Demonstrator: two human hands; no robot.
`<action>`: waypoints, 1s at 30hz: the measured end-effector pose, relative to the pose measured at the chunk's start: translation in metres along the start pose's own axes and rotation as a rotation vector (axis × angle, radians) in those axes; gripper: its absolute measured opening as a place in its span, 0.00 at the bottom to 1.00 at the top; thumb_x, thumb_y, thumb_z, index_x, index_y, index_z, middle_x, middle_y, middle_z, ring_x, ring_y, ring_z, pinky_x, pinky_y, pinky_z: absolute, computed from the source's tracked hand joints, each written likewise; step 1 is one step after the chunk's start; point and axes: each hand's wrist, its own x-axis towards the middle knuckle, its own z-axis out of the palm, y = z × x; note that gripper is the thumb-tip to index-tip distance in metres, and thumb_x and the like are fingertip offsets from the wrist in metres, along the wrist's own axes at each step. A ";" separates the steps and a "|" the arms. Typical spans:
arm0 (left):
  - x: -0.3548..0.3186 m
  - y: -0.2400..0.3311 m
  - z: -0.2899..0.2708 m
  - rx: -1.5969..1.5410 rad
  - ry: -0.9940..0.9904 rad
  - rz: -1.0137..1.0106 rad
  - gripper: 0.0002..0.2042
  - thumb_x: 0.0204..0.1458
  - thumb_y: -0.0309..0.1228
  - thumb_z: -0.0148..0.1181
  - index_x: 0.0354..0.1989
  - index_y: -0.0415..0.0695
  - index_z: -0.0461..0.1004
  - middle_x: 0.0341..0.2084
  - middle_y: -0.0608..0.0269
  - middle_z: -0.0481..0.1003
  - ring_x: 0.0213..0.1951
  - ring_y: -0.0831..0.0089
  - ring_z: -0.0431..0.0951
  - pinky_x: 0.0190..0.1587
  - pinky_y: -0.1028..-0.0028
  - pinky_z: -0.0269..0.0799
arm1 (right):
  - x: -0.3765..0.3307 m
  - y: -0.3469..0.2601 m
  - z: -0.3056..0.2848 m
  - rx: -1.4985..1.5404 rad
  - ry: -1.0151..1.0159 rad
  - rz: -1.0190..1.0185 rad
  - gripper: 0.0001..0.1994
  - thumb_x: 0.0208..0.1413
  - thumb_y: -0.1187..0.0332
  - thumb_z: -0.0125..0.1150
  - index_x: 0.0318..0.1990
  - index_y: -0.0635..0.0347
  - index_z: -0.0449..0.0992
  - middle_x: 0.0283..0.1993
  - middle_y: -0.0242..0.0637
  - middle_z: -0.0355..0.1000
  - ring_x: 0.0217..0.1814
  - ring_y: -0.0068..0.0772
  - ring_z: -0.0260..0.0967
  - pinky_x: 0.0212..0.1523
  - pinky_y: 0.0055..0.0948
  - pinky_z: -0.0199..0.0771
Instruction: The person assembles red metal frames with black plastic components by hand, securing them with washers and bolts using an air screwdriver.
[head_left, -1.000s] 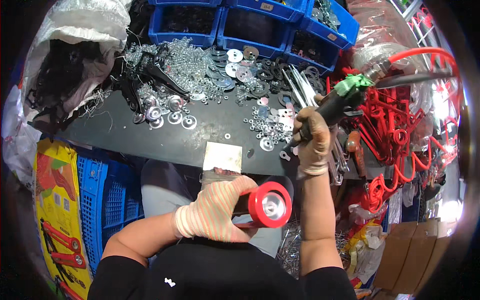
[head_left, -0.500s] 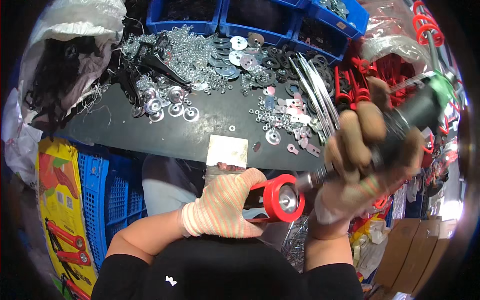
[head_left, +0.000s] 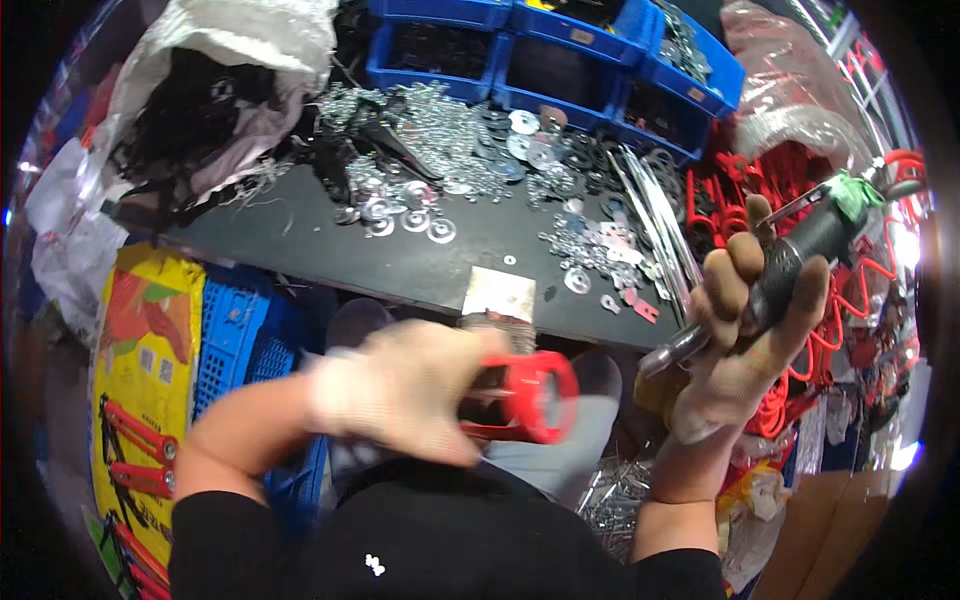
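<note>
My left hand (head_left: pixel 405 385), in a pale work glove and smeared by motion, is wrapped round a red caulking gun frame (head_left: pixel 545 398) above my lap. The frame's round ring end points to the right; what lies inside it is blurred. At the right, my gloved right hand (head_left: pixel 745 330) grips a black power screwdriver (head_left: pixel 790 270) with green tape round its upper end. Its metal nose slants down to the left, apart from the red frame. A small metal block (head_left: pixel 500 292) sits at the table's front edge, just beyond my left hand.
On the dark table (head_left: pixel 290 235) lie heaped nuts (head_left: pixel 430 130), silver discs (head_left: pixel 415 222), small plates (head_left: pixel 615 245) and long metal rods (head_left: pixel 655 220). Blue bins (head_left: pixel 560 85) stand behind. Red frames (head_left: pixel 735 205) spill from a bag at right, near a red coiled hose (head_left: pixel 835 320). A blue crate (head_left: pixel 235 340) stands left.
The screwdriver's nose has moved away from the ring of the red frame, rightward. My left hand has shifted left with the frame and turned it. The whole view has swung slightly left.
</note>
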 end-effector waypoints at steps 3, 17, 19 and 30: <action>-0.074 -0.072 -0.039 0.589 0.341 -0.061 0.18 0.26 0.28 0.66 0.31 0.42 0.69 0.21 0.52 0.71 0.30 0.51 0.75 0.34 0.59 0.71 | 0.044 0.014 -0.072 -0.282 0.331 0.030 0.22 0.53 0.61 0.63 0.50 0.63 0.66 0.32 0.31 0.70 0.23 0.16 0.62 0.14 0.13 0.55; -0.177 -0.176 -0.069 0.733 0.720 -0.351 0.24 0.48 0.26 0.56 0.56 0.39 0.63 0.54 0.48 0.66 0.56 0.51 0.67 0.59 0.64 0.61 | -0.046 -0.085 -0.113 -1.086 -0.502 -0.690 0.20 0.48 0.82 0.51 0.52 0.65 0.69 0.46 0.39 0.69 0.45 0.30 0.67 0.47 0.26 0.66; -0.074 -0.173 -0.090 0.489 1.040 -0.257 0.24 0.53 0.35 0.56 0.58 0.39 0.63 0.53 0.47 0.68 0.57 0.58 0.67 0.59 0.67 0.59 | -0.054 0.013 0.008 -1.013 -0.641 -0.761 0.21 0.48 0.81 0.52 0.53 0.63 0.68 0.42 0.38 0.68 0.41 0.29 0.65 0.43 0.25 0.65; 0.042 -0.263 -0.121 -0.178 1.281 -0.554 0.35 0.37 0.37 0.71 0.57 0.41 0.65 0.41 0.52 0.74 0.34 0.69 0.75 0.36 0.74 0.71 | -0.034 -0.010 0.024 -1.610 -0.994 -0.415 0.16 0.43 0.72 0.55 0.40 0.46 0.58 0.20 0.29 0.64 0.18 0.32 0.60 0.22 0.30 0.63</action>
